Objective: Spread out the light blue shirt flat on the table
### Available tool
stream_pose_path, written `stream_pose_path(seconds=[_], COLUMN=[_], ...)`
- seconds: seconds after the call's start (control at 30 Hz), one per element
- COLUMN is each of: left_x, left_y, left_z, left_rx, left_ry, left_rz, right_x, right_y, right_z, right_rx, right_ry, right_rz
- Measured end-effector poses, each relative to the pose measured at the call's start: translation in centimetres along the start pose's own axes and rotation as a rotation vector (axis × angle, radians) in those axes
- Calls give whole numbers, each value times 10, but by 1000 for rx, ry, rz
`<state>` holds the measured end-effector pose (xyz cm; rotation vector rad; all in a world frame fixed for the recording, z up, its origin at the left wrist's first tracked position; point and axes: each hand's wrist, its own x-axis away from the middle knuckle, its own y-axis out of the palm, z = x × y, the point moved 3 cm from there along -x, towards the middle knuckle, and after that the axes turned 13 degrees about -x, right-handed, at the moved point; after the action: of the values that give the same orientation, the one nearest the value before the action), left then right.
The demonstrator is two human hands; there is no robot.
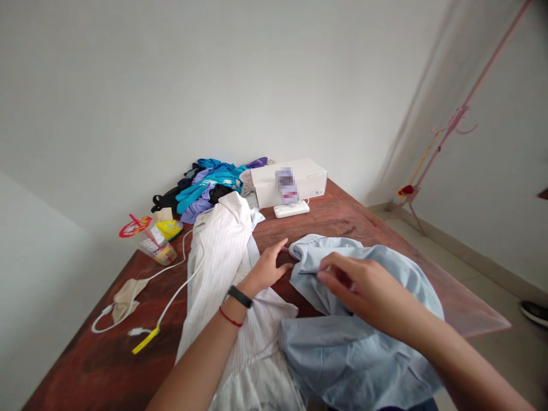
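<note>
A light blue garment (pixel 342 359) lies crumpled at the front right of the table. My right hand (pixel 355 282) is over its upper part, thumb and forefinger pinched at the cloth; the other fingers are curled. Between this garment and a white striped garment (pixel 218 245), my left hand (pixel 270 267) has its fingers spread and holds nothing. Its fingertips are by the blue garment's left edge. The striped garment lies lengthwise under my left forearm, with one part spreading right toward the blue cloth.
Behind are a heap of blue, purple and black clothes (pixel 218 180), a white box (pixel 310 180) and a white power strip (pixel 291 209). A plastic cup (pixel 156 245), white cable (pixel 171 299) and beige cloth (pixel 126 299) lie left. A pink stand (pixel 440 145) and a shoe (pixel 534 312) are right.
</note>
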<state>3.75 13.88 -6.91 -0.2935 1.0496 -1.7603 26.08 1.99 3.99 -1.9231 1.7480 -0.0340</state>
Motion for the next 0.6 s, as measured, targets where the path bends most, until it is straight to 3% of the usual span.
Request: stream_pose_path(seconds=[0.07,0.23,0.33,0.47,0.6], left_x=[-3,-2,1,2,2], left_y=[-1,-6,-9,-14,-25], left_z=[7,25,27,22,12], left_rx=[17,34,150,379,343], left_ry=[22,74,60,-16,-85], left_rz=[-29,-89,-36,26,250], right_x=[-10,2,15,37,63], right_y=[25,61,55,30,16], right_z=[23,65,73,75,75], right_rx=[283,371,335,366,434], right_ry=[31,89,84,126,213], right_rz=[-243,-315,-235,-131,-172])
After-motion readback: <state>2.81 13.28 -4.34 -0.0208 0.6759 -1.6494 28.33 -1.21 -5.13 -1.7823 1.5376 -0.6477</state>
